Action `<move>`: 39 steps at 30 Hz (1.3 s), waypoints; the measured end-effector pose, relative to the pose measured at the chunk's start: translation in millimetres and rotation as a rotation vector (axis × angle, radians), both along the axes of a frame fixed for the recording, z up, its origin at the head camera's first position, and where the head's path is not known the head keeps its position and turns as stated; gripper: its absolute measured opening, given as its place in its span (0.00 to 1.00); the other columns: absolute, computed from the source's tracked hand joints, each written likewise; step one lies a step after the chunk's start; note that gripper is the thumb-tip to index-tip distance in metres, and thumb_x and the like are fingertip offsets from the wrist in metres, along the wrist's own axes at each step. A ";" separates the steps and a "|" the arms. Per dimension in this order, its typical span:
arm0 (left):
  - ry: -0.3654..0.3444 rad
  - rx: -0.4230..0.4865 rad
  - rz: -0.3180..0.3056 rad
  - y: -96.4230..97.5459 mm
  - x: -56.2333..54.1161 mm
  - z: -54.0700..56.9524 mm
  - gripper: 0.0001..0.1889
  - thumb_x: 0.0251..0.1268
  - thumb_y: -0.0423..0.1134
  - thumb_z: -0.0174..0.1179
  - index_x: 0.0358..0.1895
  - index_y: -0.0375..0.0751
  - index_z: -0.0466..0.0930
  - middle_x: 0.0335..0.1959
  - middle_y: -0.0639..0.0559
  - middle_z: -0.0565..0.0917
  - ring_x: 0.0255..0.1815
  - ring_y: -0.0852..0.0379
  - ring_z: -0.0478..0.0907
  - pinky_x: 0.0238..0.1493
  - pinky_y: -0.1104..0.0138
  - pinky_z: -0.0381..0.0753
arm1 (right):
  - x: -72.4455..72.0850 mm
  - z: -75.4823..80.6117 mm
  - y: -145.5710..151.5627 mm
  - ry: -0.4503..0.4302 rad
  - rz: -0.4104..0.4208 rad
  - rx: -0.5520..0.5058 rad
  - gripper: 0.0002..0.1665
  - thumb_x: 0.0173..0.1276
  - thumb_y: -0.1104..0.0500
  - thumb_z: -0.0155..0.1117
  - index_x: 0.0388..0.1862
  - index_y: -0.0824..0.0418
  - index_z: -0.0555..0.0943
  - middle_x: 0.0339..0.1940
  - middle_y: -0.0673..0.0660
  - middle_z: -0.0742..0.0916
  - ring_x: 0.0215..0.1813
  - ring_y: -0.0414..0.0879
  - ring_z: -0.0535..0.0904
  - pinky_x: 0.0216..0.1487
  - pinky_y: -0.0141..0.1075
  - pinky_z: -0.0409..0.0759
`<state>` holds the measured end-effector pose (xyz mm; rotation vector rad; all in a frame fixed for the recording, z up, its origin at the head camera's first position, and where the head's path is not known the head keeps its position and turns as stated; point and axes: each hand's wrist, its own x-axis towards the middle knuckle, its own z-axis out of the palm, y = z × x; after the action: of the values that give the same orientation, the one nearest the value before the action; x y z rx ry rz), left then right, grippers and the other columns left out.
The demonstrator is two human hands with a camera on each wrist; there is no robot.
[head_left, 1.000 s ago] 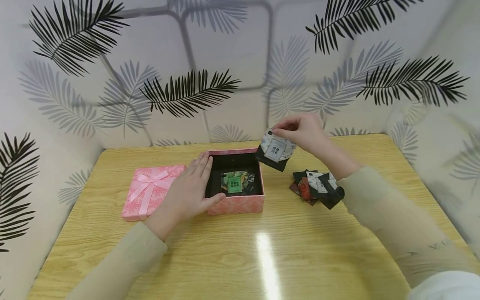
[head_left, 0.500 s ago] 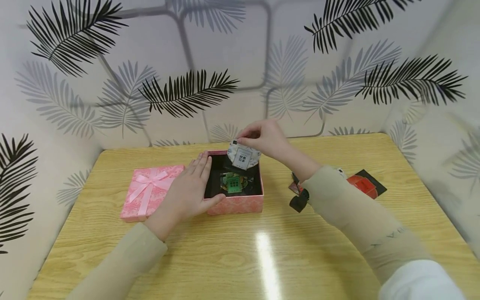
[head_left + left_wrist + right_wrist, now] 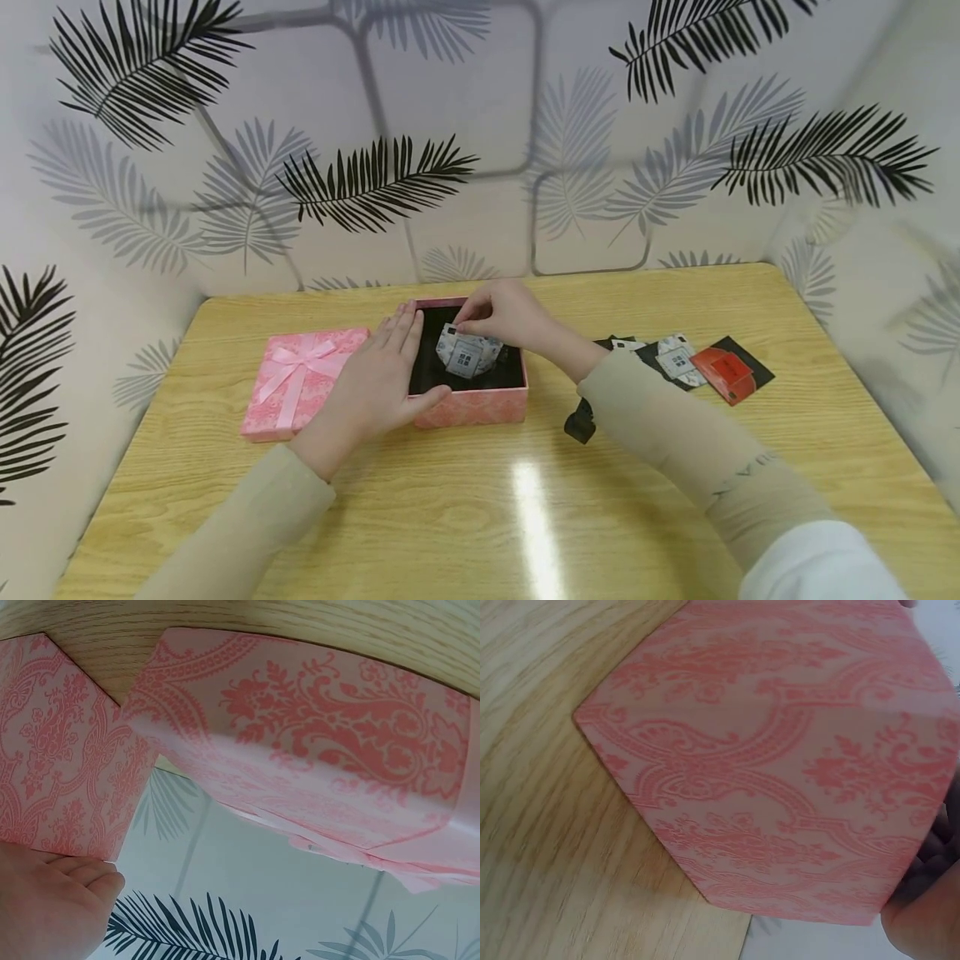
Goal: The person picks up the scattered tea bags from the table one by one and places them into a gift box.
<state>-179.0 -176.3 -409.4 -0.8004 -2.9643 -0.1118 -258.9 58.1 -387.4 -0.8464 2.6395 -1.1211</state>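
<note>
A pink patterned box (image 3: 471, 409) stands uncovered on the table, its inside black. My right hand (image 3: 513, 317) reaches in over the back right of the box and pinches a white-and-black tea sachet (image 3: 467, 357) by its upper corner. The sachet tilts inside the box and covers what lies beneath. My left hand (image 3: 381, 367) rests along the left rim, fingers straight and thumb out by the front wall. In the left wrist view that hand (image 3: 56, 907) lies against the box side (image 3: 60, 750). The right wrist view shows the box wall (image 3: 765, 772) with part of my right hand (image 3: 922, 919) beyond its edge.
Left of the box lies the pink lid (image 3: 262, 408) with a ribbon bow, partly behind my left hand. On the right, a red-and-black sachet (image 3: 729, 372) and a white-and-black sachet (image 3: 677, 360) overlap, with others partly hidden by my right sleeve. A patterned wall backs the table.
My right hand has carried the white-and-black sachet left and down into the box, over the green-labelled sachet seen there earlier. My left hand has stayed on the rim.
</note>
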 end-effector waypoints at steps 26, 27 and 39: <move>-0.011 0.009 -0.004 4.0 -0.9 -0.8 0.56 0.72 0.70 0.55 0.84 0.26 0.50 0.87 0.31 0.53 0.89 0.39 0.51 0.88 0.49 0.54 | -1.6 13.2 53.0 -0.019 -0.150 -0.111 0.11 0.73 0.62 0.72 0.52 0.62 0.92 0.51 0.62 0.93 0.49 0.54 0.91 0.52 0.41 0.88; -0.012 0.008 -0.004 4.0 -0.9 -0.9 0.56 0.72 0.70 0.55 0.84 0.26 0.50 0.87 0.31 0.53 0.89 0.39 0.51 0.88 0.49 0.54 | -1.9 13.5 57.8 -0.022 -0.161 -0.113 0.11 0.73 0.62 0.72 0.52 0.62 0.92 0.51 0.62 0.93 0.49 0.55 0.91 0.51 0.39 0.87; -0.018 0.006 0.006 2.2 -0.1 -2.1 0.57 0.72 0.73 0.52 0.84 0.26 0.49 0.87 0.32 0.51 0.89 0.39 0.50 0.89 0.49 0.53 | -0.1 17.9 120.3 0.043 -0.256 -0.091 0.11 0.75 0.62 0.71 0.52 0.64 0.91 0.49 0.65 0.93 0.41 0.37 0.88 0.45 0.25 0.83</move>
<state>-179.1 -174.2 -411.5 -0.7934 -2.9816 -0.1274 -259.0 178.4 -369.6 -0.5637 2.8117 -1.3042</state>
